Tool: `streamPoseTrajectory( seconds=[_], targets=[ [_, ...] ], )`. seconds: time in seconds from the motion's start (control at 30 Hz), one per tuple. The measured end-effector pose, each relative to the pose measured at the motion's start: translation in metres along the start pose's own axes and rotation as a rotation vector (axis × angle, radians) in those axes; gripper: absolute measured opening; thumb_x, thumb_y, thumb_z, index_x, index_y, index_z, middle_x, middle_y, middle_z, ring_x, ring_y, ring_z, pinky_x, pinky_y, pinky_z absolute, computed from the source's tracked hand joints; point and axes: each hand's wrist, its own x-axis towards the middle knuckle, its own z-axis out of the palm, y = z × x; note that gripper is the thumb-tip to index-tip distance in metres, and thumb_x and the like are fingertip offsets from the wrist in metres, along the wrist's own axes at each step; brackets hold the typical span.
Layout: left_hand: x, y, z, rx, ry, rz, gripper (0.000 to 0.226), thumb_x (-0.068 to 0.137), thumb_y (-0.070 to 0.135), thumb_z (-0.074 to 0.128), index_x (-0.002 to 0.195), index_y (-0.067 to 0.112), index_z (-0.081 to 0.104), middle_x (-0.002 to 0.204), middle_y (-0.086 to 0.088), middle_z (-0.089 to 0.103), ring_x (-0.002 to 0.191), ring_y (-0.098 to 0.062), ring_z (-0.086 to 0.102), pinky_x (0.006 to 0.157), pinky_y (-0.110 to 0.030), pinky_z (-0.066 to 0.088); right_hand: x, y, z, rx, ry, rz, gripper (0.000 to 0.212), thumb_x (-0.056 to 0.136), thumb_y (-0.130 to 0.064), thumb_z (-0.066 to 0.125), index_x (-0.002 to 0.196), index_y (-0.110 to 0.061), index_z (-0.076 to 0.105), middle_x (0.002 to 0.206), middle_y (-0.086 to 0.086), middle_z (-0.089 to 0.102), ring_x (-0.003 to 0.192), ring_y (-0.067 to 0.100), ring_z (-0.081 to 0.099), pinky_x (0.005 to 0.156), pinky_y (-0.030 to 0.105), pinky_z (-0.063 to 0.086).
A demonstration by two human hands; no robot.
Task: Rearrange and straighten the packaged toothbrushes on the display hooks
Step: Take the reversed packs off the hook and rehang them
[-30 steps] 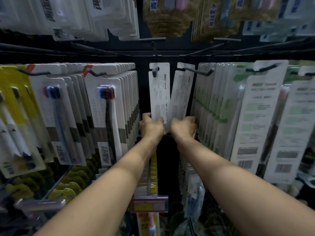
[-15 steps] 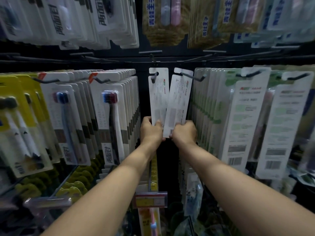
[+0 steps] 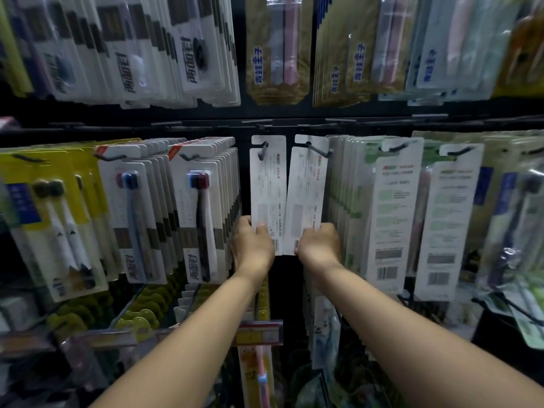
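Two white toothbrush packages hang back-side out on neighbouring hooks in the middle row. My left hand (image 3: pixel 253 245) grips the bottom of the left package (image 3: pixel 267 184), which hangs upright on its hook (image 3: pixel 263 150). My right hand (image 3: pixel 319 244) grips the bottom of the right package (image 3: pixel 306 192), which leans with its lower end swung left against the other one; it hangs on a longer hook (image 3: pixel 318 150). The lower corners of both packages are covered by my fingers.
Full rows of white packages (image 3: pixel 203 216) hang at left, yellow ones (image 3: pixel 44 219) further left, green-printed ones (image 3: pixel 388 213) at right. More packs (image 3: pixel 276 48) fill the row above. A price-tag rail (image 3: pixel 259 331) juts out below my left forearm.
My view has tilted so the shelf sits lower in frame. Both hands keep their hold on the two packages; the right package now leans more clearly toward the left one.
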Motion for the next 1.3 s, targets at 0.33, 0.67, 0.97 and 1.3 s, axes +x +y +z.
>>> streamPoseTrajectory(
  seconds=[0.33, 0.67, 0.97, 1.3],
  targets=[
    [-0.034, 0.005, -0.022, 0.038, 0.036, 0.063, 0.006, 0.106, 0.032, 0.054, 0.107, 0.027, 0.055, 0.111, -0.007, 0.069, 0.102, -0.031, 0.070, 0.088, -0.051, 0.061, -0.036, 0.005, -0.022, -0.028, -0.023, 0.007, 0.017, 0.102, -0.035, 0.048, 0.106, -0.021, 0.057, 0.103, 0.006, 0.072, 0.088, 0.028, 0.072, 0.067, 0.032, 0.056],
    [-0.063, 0.010, -0.042, 0.093, 0.008, 0.064, 0.007, 0.106, 0.041, 0.050, 0.104, 0.035, 0.052, 0.103, 0.001, 0.067, 0.093, -0.024, 0.070, 0.081, -0.049, 0.063, -0.066, 0.014, -0.045, 0.082, -0.058, -0.060, 0.012, 0.106, -0.037, 0.052, 0.099, -0.028, 0.054, 0.105, 0.007, 0.072, 0.089, 0.025, 0.073, 0.065, 0.032, 0.055],
    [-0.088, 0.011, -0.062, 0.064, -0.033, 0.064, 0.020, 0.108, 0.040, 0.049, 0.124, 0.029, 0.052, 0.107, 0.001, 0.068, 0.093, -0.022, 0.071, 0.082, -0.049, 0.063, -0.090, 0.011, -0.064, 0.055, -0.053, -0.076, 0.012, 0.108, -0.035, 0.050, 0.108, -0.024, 0.055, 0.109, 0.008, 0.072, 0.093, 0.025, 0.072, 0.065, 0.032, 0.054],
    [-0.104, 0.013, -0.077, 0.035, -0.030, 0.124, 0.010, 0.107, 0.039, 0.051, 0.098, 0.037, 0.051, 0.105, 0.004, 0.069, 0.094, -0.020, 0.072, 0.081, -0.048, 0.064, -0.108, 0.012, -0.087, 0.004, -0.064, -0.097, 0.014, 0.109, -0.035, 0.049, 0.107, -0.022, 0.054, 0.101, 0.009, 0.072, 0.083, 0.021, 0.073, 0.057, 0.030, 0.049]
  ],
)
